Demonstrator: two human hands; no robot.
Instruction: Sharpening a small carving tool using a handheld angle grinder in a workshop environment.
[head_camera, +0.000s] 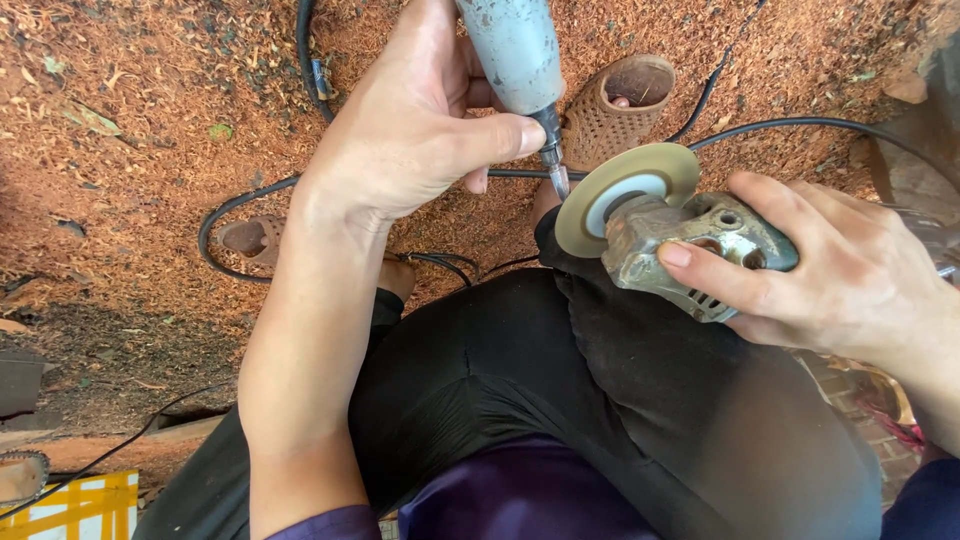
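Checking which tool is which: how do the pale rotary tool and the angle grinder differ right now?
The rotary tool is slim, pale grey-blue, tipped by a thin bit, in the left hand. The angle grinder is stubby, worn metal, carrying a wide tan disc, in the right hand. Bit meets disc edge.

A yellow-and-white crate (75, 507) (partly cut off) sits bottom-left.

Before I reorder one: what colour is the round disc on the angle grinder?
Pale tan disc with white centre, head view.
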